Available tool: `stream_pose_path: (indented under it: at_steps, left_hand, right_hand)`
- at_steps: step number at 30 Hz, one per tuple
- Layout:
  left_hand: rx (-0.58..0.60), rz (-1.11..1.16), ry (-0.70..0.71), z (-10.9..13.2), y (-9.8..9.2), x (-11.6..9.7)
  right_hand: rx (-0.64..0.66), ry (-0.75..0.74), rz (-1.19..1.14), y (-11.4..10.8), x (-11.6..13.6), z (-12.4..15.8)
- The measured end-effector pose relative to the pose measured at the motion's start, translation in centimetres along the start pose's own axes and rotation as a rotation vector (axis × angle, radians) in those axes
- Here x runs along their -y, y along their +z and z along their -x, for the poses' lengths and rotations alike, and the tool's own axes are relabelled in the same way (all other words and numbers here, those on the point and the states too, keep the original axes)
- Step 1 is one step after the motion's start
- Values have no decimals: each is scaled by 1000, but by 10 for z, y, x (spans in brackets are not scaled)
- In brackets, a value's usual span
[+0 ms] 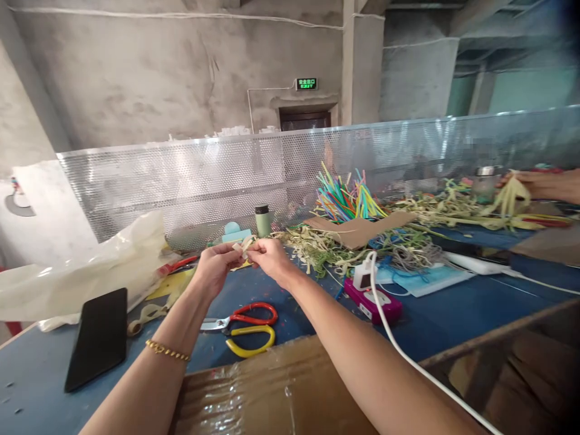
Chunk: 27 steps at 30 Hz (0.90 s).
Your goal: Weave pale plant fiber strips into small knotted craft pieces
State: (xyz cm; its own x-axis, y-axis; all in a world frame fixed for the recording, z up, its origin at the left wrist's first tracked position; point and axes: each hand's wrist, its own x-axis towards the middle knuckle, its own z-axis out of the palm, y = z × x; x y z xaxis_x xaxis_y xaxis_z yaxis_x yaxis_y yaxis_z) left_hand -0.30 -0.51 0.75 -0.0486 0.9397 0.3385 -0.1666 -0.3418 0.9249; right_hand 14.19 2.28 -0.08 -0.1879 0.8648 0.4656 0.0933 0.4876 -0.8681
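Both my hands are raised together over the blue table (36, 374). My left hand (216, 264) and my right hand (270, 257) each pinch an end of a small pale cream strip (241, 245) held between them. The fingers of both are closed on it. A gold bracelet sits on my left wrist. Below the hands lie scissors with a red and a yellow handle (247, 329).
A black phone (97, 338) and a pale plastic bag (81, 272) lie at left. A pink power strip (374, 302) with a white cable, a heap of pale strips (326, 251), coloured sticks (347, 199), cardboard and a green cup (262, 220) stand behind. Another person's hand (546, 183) works at far right.
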Motion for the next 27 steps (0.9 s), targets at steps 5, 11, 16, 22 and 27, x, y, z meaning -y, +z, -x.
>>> stream_pose_path:
  at_steps: [5,11,16,22,27]
  left_hand:
    - [-1,-81,6,2,-1,-2]
    - [-34,-69,36,3,4,-2]
    - [-9,-105,75,1,3,0]
    - [38,-157,133,1,2,-1]
    - [79,-107,148,4,7,-6]
  right_hand:
    - [-46,-52,83,1,-1,-1]
    - [-54,82,-84,0,8,2]
    - [30,241,-114,-9,15,5]
    - [175,292,-319,-14,16,6]
    - [214,428,-494,-16,19,5]
